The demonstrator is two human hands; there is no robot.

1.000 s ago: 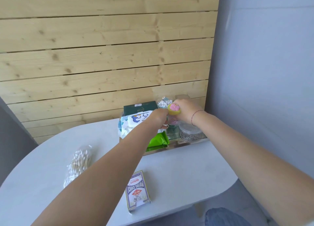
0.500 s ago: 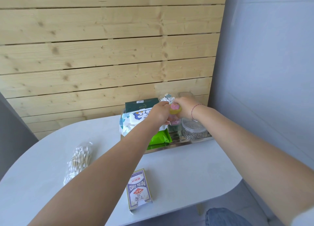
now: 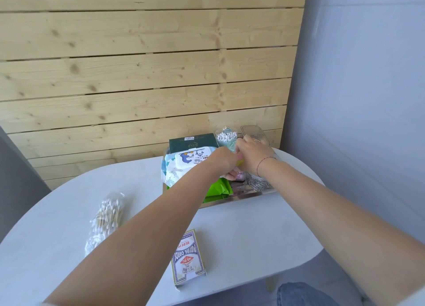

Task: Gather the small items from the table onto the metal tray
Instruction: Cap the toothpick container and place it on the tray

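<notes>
Pale wood-plank wall [image 3: 142,75] fills the back; grey wall [image 3: 368,98] on the right. White rounded table [image 3: 253,232] below, w/ a shiny metal tray [image 3: 241,198] at its far edge against the planks.

On the tray, largest first: white-and-blue wet-wipes pack w/ a flip lid [image 3: 184,165] at the left, a dark green box [image 3: 192,142] standing behind it, a bright green foil packet [image 3: 217,189] at the front, a clear round tub of metal paper clips [image 3: 258,183] at the front right, a clear cup of cotton swabs [image 3: 226,136] at the back, a clear rectangular plastic box [image 3: 253,132] beside that.

Still on the table, well apart from the tray: a clear bag of wooden-stick cotton swabs [image 3: 107,218] at the left and a blue-and-white playing-card box [image 3: 187,259] near the front edge.

Both forearms reach over the tray. Left hand [image 3: 224,162] and right hand [image 3: 251,155] meet over the tray's middle, touching, fingers curled together around a small yellow-green item [image 3: 241,162], only a sliver visible between them. Can't tell which hand really has it, or how tight. A small pink item [image 3: 239,175] shows just under the left hand; can't tell if it's held or resting on the tray. Thin dark red string bracelet [image 3: 264,163] on the right wrist, ring [image 3: 256,140] on one right finger.
</notes>
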